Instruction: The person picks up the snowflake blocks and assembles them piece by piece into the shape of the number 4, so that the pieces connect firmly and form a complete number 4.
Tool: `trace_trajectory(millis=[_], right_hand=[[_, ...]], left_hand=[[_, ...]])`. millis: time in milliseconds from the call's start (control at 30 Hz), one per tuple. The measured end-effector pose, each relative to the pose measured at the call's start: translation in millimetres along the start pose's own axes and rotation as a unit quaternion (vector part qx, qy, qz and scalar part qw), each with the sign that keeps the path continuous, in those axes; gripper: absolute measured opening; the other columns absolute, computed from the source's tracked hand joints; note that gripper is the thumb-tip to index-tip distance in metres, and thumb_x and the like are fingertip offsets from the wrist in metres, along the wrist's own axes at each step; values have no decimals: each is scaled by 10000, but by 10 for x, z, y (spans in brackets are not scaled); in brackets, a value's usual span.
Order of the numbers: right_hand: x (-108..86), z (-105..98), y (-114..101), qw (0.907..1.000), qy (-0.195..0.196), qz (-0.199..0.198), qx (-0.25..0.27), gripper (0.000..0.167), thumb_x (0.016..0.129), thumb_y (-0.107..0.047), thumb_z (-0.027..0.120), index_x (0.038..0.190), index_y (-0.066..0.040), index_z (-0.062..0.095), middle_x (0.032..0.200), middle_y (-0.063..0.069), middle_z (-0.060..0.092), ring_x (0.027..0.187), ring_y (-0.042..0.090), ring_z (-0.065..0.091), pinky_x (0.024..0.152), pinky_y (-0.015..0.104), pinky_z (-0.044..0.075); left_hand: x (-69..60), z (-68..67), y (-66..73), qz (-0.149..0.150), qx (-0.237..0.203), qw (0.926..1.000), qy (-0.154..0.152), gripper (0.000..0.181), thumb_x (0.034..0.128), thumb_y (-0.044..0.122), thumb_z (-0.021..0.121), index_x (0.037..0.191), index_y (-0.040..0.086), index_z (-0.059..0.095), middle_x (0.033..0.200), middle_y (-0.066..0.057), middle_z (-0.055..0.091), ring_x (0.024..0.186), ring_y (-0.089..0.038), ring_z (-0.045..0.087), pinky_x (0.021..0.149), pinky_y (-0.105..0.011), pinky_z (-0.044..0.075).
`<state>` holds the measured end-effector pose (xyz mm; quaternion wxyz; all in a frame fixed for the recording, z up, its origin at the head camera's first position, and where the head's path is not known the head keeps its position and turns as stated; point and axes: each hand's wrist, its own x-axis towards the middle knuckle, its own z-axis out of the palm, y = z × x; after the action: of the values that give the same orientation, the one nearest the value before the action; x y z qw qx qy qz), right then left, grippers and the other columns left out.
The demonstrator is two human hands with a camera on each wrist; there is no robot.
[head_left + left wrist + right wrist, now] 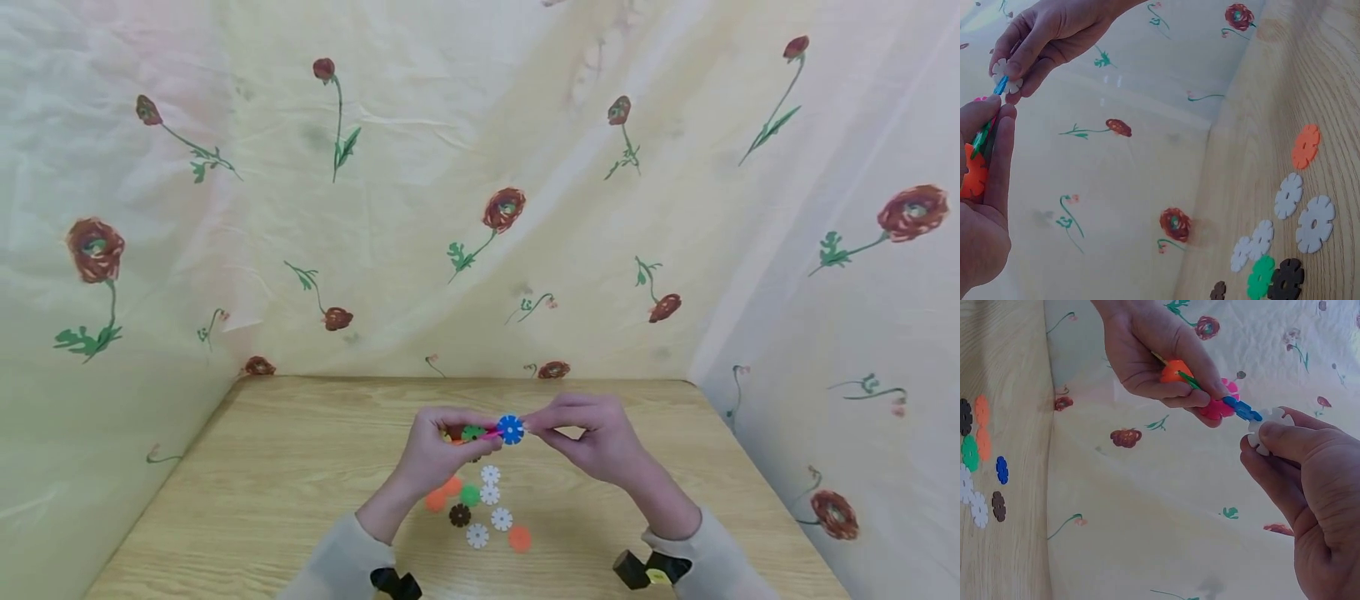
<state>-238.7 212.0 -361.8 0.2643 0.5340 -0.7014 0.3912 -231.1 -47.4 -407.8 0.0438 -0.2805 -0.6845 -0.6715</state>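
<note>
Above the table, my left hand (437, 452) holds a row of joined notched plastic discs. In the right wrist view it includes an orange disc (1175, 370), a green disc (1189, 380) and a pink disc (1217, 411). A blue disc (511, 430) sticks out at the row's end, beyond the left fingertips. With thumb and fingers, my right hand (592, 435) pinches a white notched disc (1001, 66). The white disc's edge meets the blue disc's edge; how deep the slots go into each other I cannot tell. Fingers partly hide the row.
On the wooden table (315, 467) below the hands lie several loose discs, among them a white disc (501, 519), an orange disc (519, 539), a green disc (470, 495), a black disc (1286, 280) and a blue disc (1002, 470). Flowered cloth (420, 275) hangs behind and at both sides.
</note>
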Motion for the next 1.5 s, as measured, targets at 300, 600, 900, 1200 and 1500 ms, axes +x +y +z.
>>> trace_trajectory(millis=[300, 600, 900, 1200, 1500], right_hand=[[19, 14, -72, 9998, -111, -59, -125, 156, 1037, -175, 690, 1022, -107, 830, 855, 9, 766, 604, 30, 537, 544, 56, 400], [36, -20, -83, 9997, 32, 113, -194, 137, 1032, -159, 702, 1032, -89, 820, 901, 50, 770, 682, 65, 595, 595, 104, 459], [47, -58, -179, 9945, 218, 789, -646, 365, 796, 181, 806, 1001, -120, 809, 1012, 80, 799, 954, 196, 770, 920, 143, 581], [53, -9, -250, 9908, 423, 957, -862, 363, 787, 181, 816, 1009, -105, 822, 992, 78, 809, 916, 192, 788, 887, 140, 593], [-87, 98, -320, 9767, 500, 1991, -633, 537, 833, 143, 812, 1325, -42, 702, 1147, 119, 767, 1025, 259, 762, 802, 329, 667]], left_hand=[[-25, -3, 32, 156, 193, 9997, 15, 177, 869, 71, 878, 1030, 7, 842, 1002, -183, 823, 661, -47, 657, 572, -205, 514], [2, 37, 122, 205, 414, 9989, 75, 185, 879, 112, 879, 1055, 63, 849, 1012, -127, 834, 624, -47, 543, 550, -195, 446], [-80, 5, 221, 716, 1276, 9892, 6, 344, 881, 149, 878, 1214, 123, 797, 1189, -57, 812, 971, -165, 759, 836, -274, 631], [-152, -58, 230, 1138, 1871, 9757, 79, 365, 865, 74, 878, 1217, 112, 790, 1149, -63, 817, 919, -199, 758, 798, -265, 637], [-186, -58, 250, 1192, 2097, 9704, 89, 361, 858, -1, 831, 1205, 85, 780, 1158, -78, 813, 1013, -216, 774, 862, -285, 642]])
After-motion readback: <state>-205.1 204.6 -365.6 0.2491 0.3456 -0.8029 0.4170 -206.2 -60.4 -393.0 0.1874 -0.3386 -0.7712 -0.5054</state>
